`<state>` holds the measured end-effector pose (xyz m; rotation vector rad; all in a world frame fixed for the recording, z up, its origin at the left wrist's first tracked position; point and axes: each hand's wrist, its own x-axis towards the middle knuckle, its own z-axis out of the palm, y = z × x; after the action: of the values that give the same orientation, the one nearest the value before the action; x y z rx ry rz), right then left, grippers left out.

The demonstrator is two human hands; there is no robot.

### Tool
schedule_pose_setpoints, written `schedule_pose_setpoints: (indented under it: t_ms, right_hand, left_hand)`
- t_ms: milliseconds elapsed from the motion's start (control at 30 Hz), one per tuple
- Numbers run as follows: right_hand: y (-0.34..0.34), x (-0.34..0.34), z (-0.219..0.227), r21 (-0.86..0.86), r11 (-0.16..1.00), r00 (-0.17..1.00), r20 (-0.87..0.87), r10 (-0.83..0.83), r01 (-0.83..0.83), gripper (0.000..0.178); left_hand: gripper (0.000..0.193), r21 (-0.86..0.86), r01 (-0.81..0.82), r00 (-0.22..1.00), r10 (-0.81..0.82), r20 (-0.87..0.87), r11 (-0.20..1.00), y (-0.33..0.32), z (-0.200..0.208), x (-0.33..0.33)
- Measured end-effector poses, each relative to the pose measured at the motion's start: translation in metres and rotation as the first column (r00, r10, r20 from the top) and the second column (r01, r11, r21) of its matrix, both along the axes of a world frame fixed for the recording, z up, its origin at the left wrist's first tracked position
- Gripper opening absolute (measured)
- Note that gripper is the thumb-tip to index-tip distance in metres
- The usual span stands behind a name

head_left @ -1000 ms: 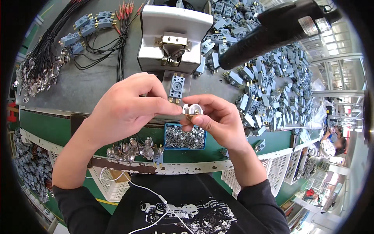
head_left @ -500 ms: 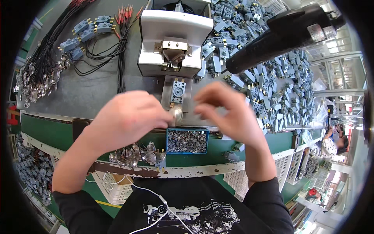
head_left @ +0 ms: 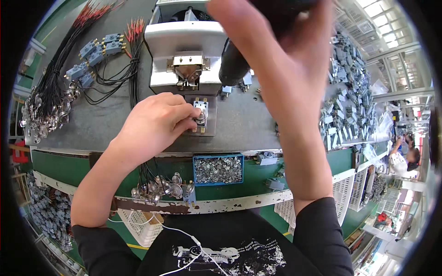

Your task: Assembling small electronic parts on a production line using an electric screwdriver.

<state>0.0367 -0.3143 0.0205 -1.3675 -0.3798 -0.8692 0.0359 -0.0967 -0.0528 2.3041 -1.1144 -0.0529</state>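
Note:
My left hand is closed, thumb and fingertips pinched on a small round metal disc against the face of a grey block-shaped component with brass terminals. That component lies on a flat metal plate in front of a white-and-metal bench fixture. My raised right hand is wrapped round a black electric screwdriver, its fingers partly hidden and blurred. The tool's lower end comes down beside the fixture.
A blue tray of small metal parts sits at the bench's front edge. Wired discs lie left of it. Black wire bundles and grey components are on the left; a large heap of grey components is on the right.
My right hand has gone up and forward and taken hold of the electric screwdriver, bringing it left toward the fixture. My left hand has moved forward, and the disc now sits over the grey component.

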Motion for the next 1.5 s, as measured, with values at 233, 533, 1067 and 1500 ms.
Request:
schedule_pose_setpoints:
  t_ms: [233,533,1067,1500]
  right_hand:
    - [-0.016,-0.012,0.003,-0.073,0.996,0.999,-0.007,0.053,-0.053,0.059]
    - [0.039,0.023,-0.001,-0.19,0.976,0.994,0.014,0.11,-0.106,0.057]
    - [0.083,0.021,0.019,0.088,0.977,0.954,-0.216,0.208,-0.193,0.076]
    - [0.036,0.009,-0.011,-0.046,0.962,0.951,-0.175,0.256,-0.268,0.051]
  left_hand:
    - [0.017,-0.017,0.021,1.0,-0.021,0.0,1.0,0.007,-0.003,0.002]
    - [0.02,-0.059,-0.073,0.996,0.076,0.047,0.996,-0.008,-0.016,-0.01]
    - [0.024,-0.135,-0.058,0.985,0.079,0.154,0.989,0.0,-0.033,-0.014]
    - [0.023,-0.125,-0.078,0.99,0.091,0.104,0.989,-0.002,-0.029,-0.014]
